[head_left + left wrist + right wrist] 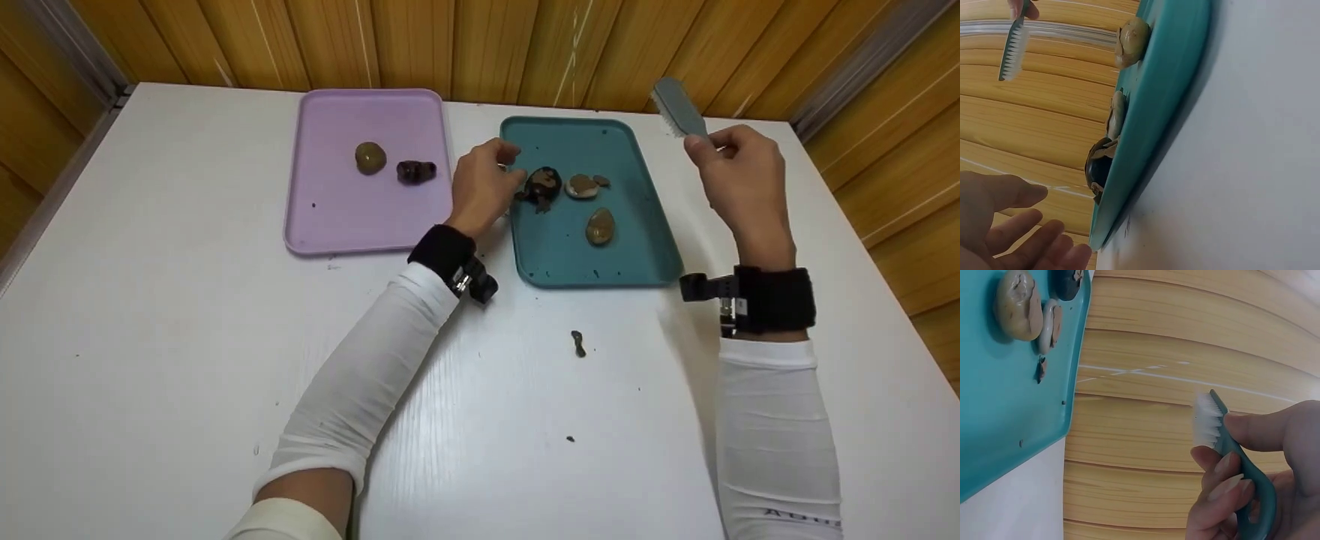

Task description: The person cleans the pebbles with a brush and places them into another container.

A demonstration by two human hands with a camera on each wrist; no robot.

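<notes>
Three stones lie on a teal tray [637,255] on the white bench [187,315], the dark stone [541,184], likely hard, heavy and gritty, just beside the relaxed, empty left hand [480,187], best pinched across its sides, while the right hand [739,180] grips a brush [677,109].

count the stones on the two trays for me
5, plus a small chip. Purple tray: a tan stone and a dark stone. Teal tray: a dark stone by the left hand, a pale stone and a tan stone.
</notes>
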